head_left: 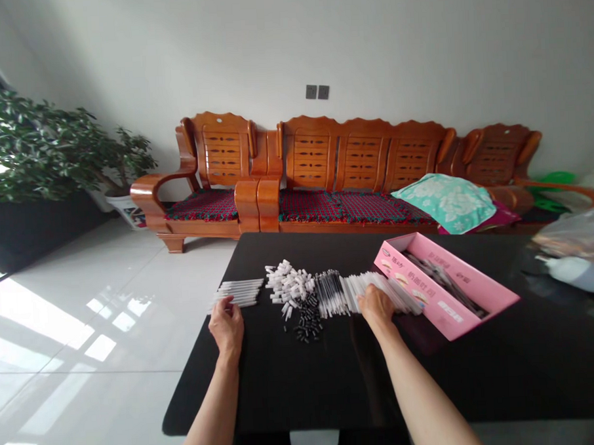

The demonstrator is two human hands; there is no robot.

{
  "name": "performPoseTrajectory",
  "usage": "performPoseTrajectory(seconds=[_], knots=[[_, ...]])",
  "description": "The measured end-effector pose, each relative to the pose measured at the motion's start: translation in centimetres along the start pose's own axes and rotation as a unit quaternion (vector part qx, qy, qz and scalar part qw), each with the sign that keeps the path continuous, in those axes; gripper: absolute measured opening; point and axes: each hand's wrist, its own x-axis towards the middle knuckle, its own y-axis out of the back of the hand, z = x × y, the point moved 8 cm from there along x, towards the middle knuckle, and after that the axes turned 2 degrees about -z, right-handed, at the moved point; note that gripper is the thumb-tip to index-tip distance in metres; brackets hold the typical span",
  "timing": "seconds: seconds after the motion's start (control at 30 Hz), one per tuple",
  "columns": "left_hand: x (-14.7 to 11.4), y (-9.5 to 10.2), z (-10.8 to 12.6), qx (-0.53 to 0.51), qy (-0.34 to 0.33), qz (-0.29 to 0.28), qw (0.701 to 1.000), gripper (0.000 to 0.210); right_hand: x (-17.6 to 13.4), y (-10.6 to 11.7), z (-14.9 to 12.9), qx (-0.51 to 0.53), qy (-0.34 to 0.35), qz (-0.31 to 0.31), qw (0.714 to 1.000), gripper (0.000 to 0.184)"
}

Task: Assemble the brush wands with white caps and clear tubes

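Observation:
My left hand (227, 327) rests at the table's left edge, fingers curled together at the near end of a row of slim white pen-like sticks (243, 292). Whether it pinches one of them is hidden. Over a spread of translucent white plastic tubes (356, 289), my right hand (377, 305) bends its fingers down among them; its fingertips are hidden. Between the hands lie a heap of small white caps (288, 282), a scatter of small black plugs (308, 320), and a row of thin rods with black and white parts (331, 292).
An open pink box (443, 318) with long dark-looking pieces inside stands right of the tubes on the black table (304, 386). A plastic bag (580, 233) and a white bottle-like thing (582, 274) sit at far right. Behind is a wooden sofa (313, 153).

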Motion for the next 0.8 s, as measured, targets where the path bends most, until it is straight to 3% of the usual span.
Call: performPoseTrajectory(seconds=[0.4, 0.47, 0.53, 0.6, 0.67, 0.73, 0.8], knots=[[-0.1, -0.2, -0.2, -0.010, -0.008, 0.000, 1.000, 0.025, 0.9, 0.1, -2.0, -0.040, 0.073, 0.007, 0.997, 0.020], [-0.1, -0.2, -0.2, -0.008, -0.011, 0.002, 1.000, 0.025, 1.0, 0.6, -1.8, 0.006, 0.062, 0.022, 0.998, 0.017], [-0.1, -0.1, -0.2, -0.005, -0.014, 0.004, 1.000, 0.024, 0.6, 0.4, -1.5, 0.135, 0.034, 0.004, 0.990, 0.017], [-0.1, 0.0, -0.1, -0.006, -0.017, 0.008, 1.000, 0.024, -0.6, -1.1, -1.6, 0.333, 0.006, -0.070, 0.940, 0.020], [-0.2, 0.0, 0.2, -0.014, -0.022, 0.008, 1.000, 0.023, -2.6, -2.9, -2.9, 0.514, 0.016, -0.136, 0.847, 0.020], [-0.5, -0.2, 1.2, -0.028, -0.030, 0.001, 0.999, 0.022, -4.6, -4.5, -3.9, 0.602, 0.020, -0.178, 0.778, 0.021], [-1.2, -1.1, 3.2, -0.047, -0.049, -0.022, 0.997, 0.020, -6.0, -5.6, -4.3, 0.640, 0.020, -0.171, 0.749, 0.022]])
